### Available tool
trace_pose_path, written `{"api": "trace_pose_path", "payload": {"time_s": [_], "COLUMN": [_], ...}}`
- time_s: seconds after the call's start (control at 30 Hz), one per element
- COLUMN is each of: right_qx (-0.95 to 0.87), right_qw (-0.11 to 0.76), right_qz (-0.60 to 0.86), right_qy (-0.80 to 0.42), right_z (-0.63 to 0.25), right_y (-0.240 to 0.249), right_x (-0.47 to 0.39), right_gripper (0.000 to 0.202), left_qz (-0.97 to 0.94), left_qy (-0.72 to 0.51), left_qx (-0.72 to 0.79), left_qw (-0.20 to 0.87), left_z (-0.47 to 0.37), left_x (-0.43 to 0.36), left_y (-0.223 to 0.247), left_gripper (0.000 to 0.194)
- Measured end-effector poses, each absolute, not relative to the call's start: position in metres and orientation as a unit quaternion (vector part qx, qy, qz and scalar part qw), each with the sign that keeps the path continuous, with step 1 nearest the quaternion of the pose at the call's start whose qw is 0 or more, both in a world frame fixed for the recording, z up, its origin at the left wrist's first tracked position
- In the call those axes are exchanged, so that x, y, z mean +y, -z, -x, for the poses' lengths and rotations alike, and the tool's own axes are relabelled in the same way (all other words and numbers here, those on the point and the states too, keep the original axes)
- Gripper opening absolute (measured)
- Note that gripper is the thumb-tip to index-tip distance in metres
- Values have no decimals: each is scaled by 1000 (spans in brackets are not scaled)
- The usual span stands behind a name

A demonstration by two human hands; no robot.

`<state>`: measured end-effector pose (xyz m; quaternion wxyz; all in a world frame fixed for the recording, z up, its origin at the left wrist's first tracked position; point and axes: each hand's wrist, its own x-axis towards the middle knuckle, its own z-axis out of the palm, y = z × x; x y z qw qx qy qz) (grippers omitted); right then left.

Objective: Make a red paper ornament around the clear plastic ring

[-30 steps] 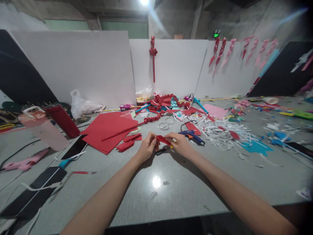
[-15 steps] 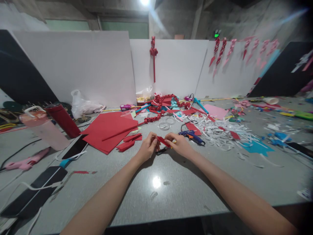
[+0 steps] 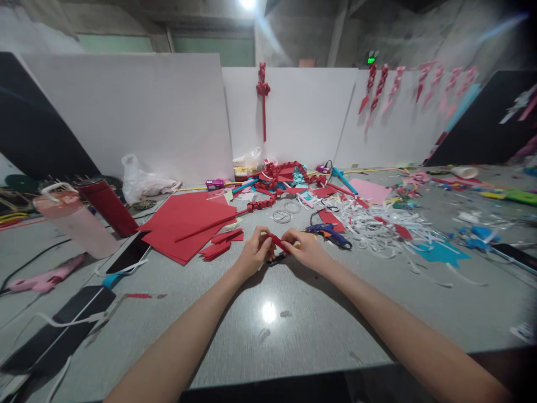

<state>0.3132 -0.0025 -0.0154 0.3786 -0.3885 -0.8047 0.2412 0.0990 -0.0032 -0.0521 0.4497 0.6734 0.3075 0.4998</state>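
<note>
One red strip (image 3: pixel 277 242) sits between the left hand (image 3: pixel 255 250) and the right hand (image 3: pixel 309 248), over the worktop (image 3: pixel 235 336), with the grip of each clamped on an end. Keep both pinches level and press evenly along the length, since the strip, apparently thin, stiff paper, may crease askew if forced. Flat, narrow red pieces (image 3: pixel 221 245) lie near the left hand; curled white strips (image 3: pixel 369 224) tangle beyond the right.

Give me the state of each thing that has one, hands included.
Red paper: held, apparently folded
Left hand: closed, pinching it
Right hand: closed, pinching its other end
Blue glue gun: lying down, not held
Red sheets: flat, overlapping
White strips: loose, tangled
Green sign: lit
Ceiling light: on
</note>
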Motion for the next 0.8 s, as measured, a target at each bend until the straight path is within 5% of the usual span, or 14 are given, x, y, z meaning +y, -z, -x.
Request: {"api": "trace_pose_path", "payload": {"time_s": [0.8], "right_qx": [-783], "right_qw": [403], "right_qz": [393], "right_qy": [-265], "right_z": [-310], "right_y": [17], "right_x": [-2], "right_gripper": [28], "left_qz": [-609], "left_qy": [-541], "left_qx": [326], "left_qw": [479], "left_z": [-104], "left_x": [-3], "left_y": [42], "left_gripper": [38]}}
